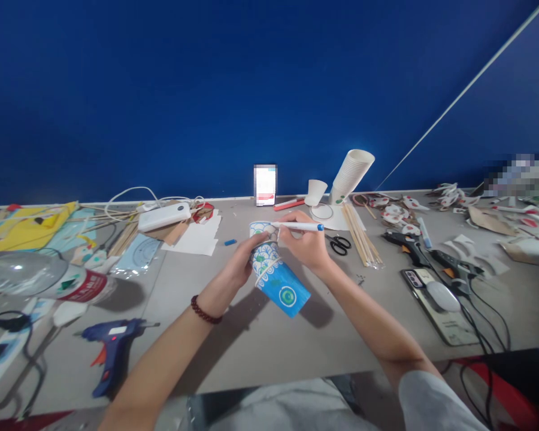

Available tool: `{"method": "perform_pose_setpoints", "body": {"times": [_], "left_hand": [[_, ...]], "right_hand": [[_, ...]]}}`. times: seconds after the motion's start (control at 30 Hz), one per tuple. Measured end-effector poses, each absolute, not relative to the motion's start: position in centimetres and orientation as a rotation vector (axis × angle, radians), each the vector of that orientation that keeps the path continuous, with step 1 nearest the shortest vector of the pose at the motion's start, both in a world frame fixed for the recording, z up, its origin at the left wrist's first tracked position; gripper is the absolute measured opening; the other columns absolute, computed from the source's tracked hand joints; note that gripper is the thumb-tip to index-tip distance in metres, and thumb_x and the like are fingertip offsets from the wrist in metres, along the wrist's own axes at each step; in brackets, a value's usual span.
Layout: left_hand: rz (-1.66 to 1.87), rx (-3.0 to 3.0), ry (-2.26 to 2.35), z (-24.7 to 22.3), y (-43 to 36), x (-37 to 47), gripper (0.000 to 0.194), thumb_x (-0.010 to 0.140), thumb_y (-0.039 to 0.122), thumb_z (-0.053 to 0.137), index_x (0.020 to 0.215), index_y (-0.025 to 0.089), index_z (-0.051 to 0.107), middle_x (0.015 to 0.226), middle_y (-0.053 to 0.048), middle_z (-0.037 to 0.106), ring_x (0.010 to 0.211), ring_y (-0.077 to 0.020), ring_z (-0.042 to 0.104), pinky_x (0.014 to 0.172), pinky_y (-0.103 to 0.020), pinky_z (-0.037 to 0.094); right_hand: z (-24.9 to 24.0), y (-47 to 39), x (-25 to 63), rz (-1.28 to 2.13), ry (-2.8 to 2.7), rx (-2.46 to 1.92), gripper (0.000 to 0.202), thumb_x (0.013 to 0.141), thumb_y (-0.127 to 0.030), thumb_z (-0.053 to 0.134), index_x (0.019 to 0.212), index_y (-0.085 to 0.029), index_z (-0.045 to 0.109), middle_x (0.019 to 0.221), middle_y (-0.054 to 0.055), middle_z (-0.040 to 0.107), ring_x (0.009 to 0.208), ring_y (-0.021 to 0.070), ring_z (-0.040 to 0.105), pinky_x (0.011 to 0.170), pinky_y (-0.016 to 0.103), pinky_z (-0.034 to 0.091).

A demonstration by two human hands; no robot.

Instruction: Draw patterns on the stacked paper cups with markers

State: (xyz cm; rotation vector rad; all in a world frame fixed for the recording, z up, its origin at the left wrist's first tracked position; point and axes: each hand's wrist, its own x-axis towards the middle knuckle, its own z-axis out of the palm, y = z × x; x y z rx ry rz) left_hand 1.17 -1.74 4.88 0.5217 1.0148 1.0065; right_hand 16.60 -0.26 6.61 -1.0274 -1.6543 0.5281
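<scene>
Your left hand (241, 263) is wrapped round the side of the decorated cup piece (281, 281), gripping it in the centre of the frame above the bench (233, 353). The piece leans, its upper end toward the centre and its plain blue end toward the lower right; that end carries a green-and-blue ring design edged in white, while blue scale patterns cover the white part above. Your right hand (306, 244) pinches a white marker (303, 226), its blue end pointing to the right of the frame and its other end at the upper part of the piece. You can't tell from here whether the nib touches the surface. A small blue cap (230, 242) lies just left of the piece.

Past your hands, a lit phone (265, 185) stands upright near the blue wall (206, 96). Right of it are a single white cup (315, 193) and a tall, tilted cup stack (353, 173). Black scissors (340, 244) lie near your right hand, beside wooden sticks (360, 236). A blue glue gun (112, 347) lies at the lower left, below a large bottle (36, 275).
</scene>
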Motion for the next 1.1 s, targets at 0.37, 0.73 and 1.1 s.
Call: {"method": "perform_pose_setpoints", "body": {"times": [0.37,0.73,1.1], "left_hand": [[1.000,0.448,0.896,5.8,-1.8,1.3,0.021,0.085,0.025,0.058,0.087,0.008,0.070,0.073,-0.010,0.073,0.062,-0.0183,0.068,0.063,-0.029,0.057],[0.941,0.367,0.890,6.6,-1.7,1.1,0.027,0.088,0.026,0.052,0.087,0.006,0.069,0.069,-0.012,0.072,0.058,-0.0187,0.067,0.061,-0.029,0.058],[0.926,0.349,0.880,7.3,-1.8,0.8,0.035,0.091,0.032,0.045,0.087,0.006,0.069,0.066,-0.013,0.071,0.054,-0.0198,0.066,0.055,-0.030,0.055]], "right_hand": [[6.8,0.0,16.6,0.660,-1.547,-0.986,0.010,0.077,-0.014,0.057,0.081,-0.022,0.060,0.078,0.000,0.067,0.072,0.0141,0.066,0.067,0.028,0.056],[6.7,0.2,16.7,0.717,-1.492,-0.938,0.010,0.076,-0.012,0.058,0.080,-0.020,0.061,0.080,0.001,0.066,0.076,0.0157,0.066,0.067,0.028,0.056],[6.3,0.6,16.8,0.747,-1.429,-0.879,0.008,0.079,-0.014,0.058,0.079,-0.022,0.062,0.077,0.000,0.065,0.070,0.0148,0.065,0.063,0.028,0.054]]}}
